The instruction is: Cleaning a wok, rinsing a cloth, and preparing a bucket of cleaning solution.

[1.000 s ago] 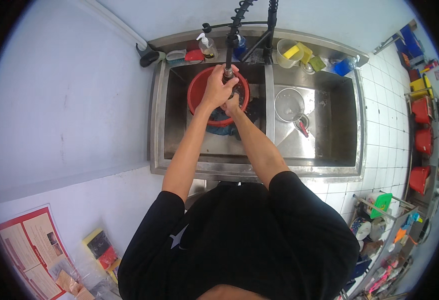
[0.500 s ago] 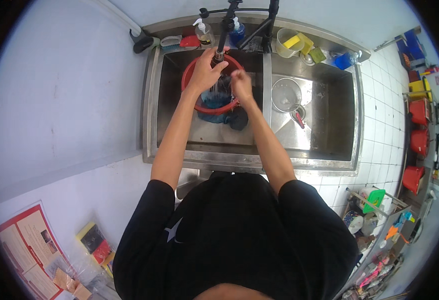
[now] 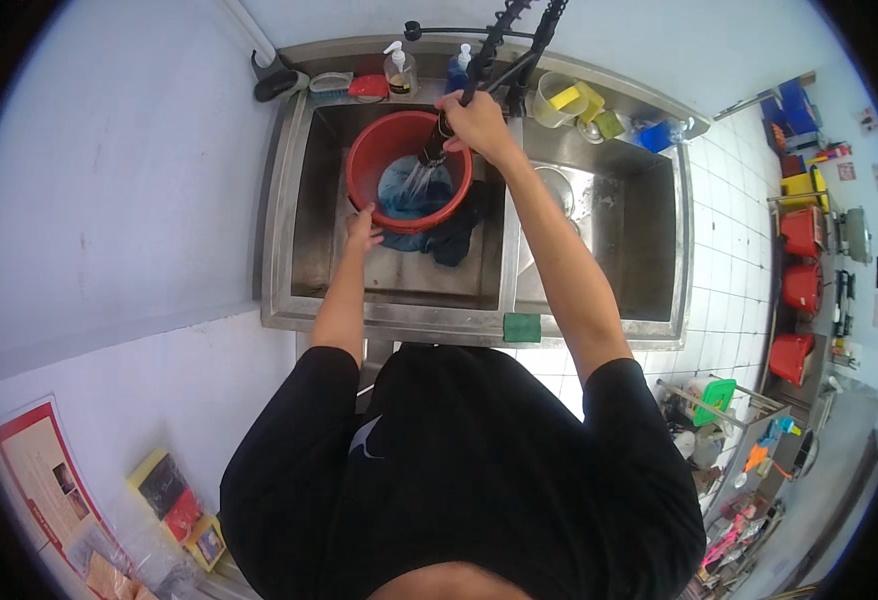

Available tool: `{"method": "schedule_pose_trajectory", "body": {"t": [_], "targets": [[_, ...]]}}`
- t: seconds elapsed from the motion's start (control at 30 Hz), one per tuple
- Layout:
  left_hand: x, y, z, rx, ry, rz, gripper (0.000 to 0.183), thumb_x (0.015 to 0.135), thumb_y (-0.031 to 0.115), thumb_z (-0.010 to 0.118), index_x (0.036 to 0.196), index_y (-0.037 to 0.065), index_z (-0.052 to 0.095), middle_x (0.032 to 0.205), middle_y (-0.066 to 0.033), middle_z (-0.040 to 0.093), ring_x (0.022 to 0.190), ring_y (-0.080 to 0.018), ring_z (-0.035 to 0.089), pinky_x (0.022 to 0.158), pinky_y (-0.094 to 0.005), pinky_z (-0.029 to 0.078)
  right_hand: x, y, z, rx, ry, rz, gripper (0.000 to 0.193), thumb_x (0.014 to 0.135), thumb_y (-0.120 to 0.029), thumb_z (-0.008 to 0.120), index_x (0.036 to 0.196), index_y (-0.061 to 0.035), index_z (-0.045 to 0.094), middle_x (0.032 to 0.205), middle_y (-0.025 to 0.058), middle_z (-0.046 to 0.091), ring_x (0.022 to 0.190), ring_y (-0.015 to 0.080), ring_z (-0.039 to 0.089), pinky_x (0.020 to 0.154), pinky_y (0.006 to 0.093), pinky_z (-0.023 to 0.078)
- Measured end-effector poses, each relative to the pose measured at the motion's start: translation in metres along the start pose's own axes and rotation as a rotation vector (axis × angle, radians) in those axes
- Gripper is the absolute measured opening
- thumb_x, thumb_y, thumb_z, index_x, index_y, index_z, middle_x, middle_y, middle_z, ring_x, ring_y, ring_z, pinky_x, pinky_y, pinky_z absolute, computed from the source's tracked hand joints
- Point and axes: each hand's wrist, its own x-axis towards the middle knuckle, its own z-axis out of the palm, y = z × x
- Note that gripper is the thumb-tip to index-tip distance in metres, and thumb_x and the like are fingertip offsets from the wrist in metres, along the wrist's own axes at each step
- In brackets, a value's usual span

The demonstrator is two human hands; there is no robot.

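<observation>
A red bucket (image 3: 361,165) stands tilted in the left basin. My right hand (image 3: 477,122) is closed around a black spray faucet (image 3: 434,145), whose water streams down into the bucket. At the bucket's near-left side, my left hand (image 3: 363,229) grips it, thumb up by the rim and fingers low against the wall. Bluish water or wet cloth shows inside; which of them cannot be told. Dark blue cloth (image 3: 451,243) lies on the basin floor, partly under the bucket. A green scouring pad (image 3: 522,328) rests on the sink's front edge.
Behind the basins stand a clear pump bottle (image 3: 400,75), a blue pump bottle (image 3: 458,72), a brush (image 3: 331,84), a tub with yellow sponges (image 3: 554,103) and a blue bottle (image 3: 659,136). My right forearm partly covers a strainer (image 3: 556,185) in the right basin.
The spray faucet has passed from my left hand to my right. My left hand has come down to the bucket's near side. The green pad now shows on the front edge.
</observation>
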Motion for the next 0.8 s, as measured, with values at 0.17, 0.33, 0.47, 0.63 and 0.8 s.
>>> {"method": "schedule_pose_trajectory", "body": {"t": [0.17, 0.33, 0.47, 0.63, 0.8], "targets": [[0.020, -0.023, 0.005, -0.292, -0.281, 0.150, 0.048, 0.087, 0.011, 0.061, 0.130, 0.007, 0.038, 0.120, -0.0145, 0.051, 0.107, -0.0304, 0.056, 0.080, -0.0528, 0.055, 0.008, 0.006, 0.008, 0.104, -0.061, 0.049, 0.036, 0.090, -0.020, 0.050, 0.109, 0.0101, 0.059, 0.092, 0.0191, 0.062, 0.066, 0.0311, 0.069, 0.055, 0.0323, 0.060], [-0.001, -0.013, 0.022, -0.340, -0.284, 0.251, 0.030, 0.085, 0.003, 0.060, 0.109, 0.007, 0.042, 0.108, -0.0104, 0.051, 0.099, -0.0275, 0.057, 0.079, -0.0528, 0.057, 0.009, 0.003, 0.006, 0.224, -0.105, 0.027, 0.032, 0.091, -0.016, 0.050, 0.096, 0.0146, 0.059, 0.084, 0.0154, 0.059, 0.066, 0.0299, 0.068, 0.056, 0.0341, 0.061], [0.003, 0.002, 0.004, -0.199, -0.185, 0.393, 0.031, 0.085, 0.003, 0.061, 0.113, 0.005, 0.047, 0.106, -0.0104, 0.056, 0.096, -0.0253, 0.059, 0.079, -0.0414, 0.054, 0.007, 0.001, 0.010, 0.210, -0.115, -0.002, 0.033, 0.092, -0.016, 0.048, 0.105, 0.0127, 0.059, 0.087, 0.0153, 0.059, 0.065, 0.0300, 0.068, 0.057, 0.0338, 0.061], [-0.006, 0.011, 0.004, 0.076, -0.129, 0.601, 0.033, 0.082, 0.005, 0.062, 0.113, 0.002, 0.052, 0.106, -0.0128, 0.061, 0.097, -0.0246, 0.060, 0.084, -0.0329, 0.048, 0.007, 0.020, -0.005, 0.240, -0.041, -0.066, 0.033, 0.094, -0.015, 0.046, 0.110, 0.0106, 0.059, 0.091, 0.0187, 0.061, 0.068, 0.0293, 0.069, 0.058, 0.0321, 0.060], [0.003, -0.001, -0.005, 0.210, 0.001, 0.785, 0.033, 0.080, 0.005, 0.063, 0.111, 0.001, 0.053, 0.109, -0.0150, 0.061, 0.102, -0.0275, 0.059, 0.088, -0.0360, 0.045, 0.001, 0.025, -0.001, 0.222, -0.049, -0.125, 0.032, 0.094, -0.011, 0.044, 0.112, 0.0103, 0.059, 0.093, 0.0226, 0.064, 0.070, 0.0288, 0.070, 0.059, 0.0309, 0.060]]}}
